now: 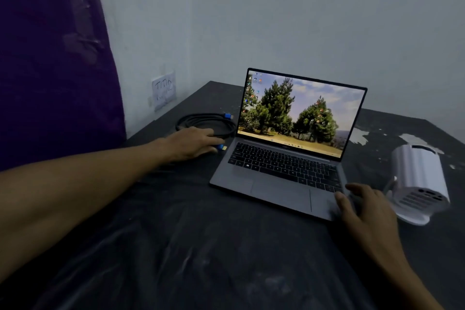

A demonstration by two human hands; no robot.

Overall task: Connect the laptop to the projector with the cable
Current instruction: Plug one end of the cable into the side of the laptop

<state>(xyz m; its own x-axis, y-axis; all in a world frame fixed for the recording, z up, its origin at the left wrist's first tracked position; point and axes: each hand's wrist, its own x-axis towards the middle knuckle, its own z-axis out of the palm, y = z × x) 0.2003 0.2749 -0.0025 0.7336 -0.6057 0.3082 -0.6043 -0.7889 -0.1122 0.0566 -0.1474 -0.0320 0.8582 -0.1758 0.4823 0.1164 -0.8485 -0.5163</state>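
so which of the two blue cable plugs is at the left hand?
The near blue plug, beside the laptop's left edge, at the left hand's fingertips. The other blue plug lies farther back on the coil, untouched.

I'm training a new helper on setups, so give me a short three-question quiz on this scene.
1. True or false: the laptop is open with its screen lit.
2. Which hand is on the cable? A) left hand B) right hand C) neither
3. Fill in: the white projector lies to the laptop's ____ side.

Key:
1. True.
2. A; its fingers are at a blue plug beside the laptop's left edge.
3. Right; the right hand rests at the laptop's near right corner.
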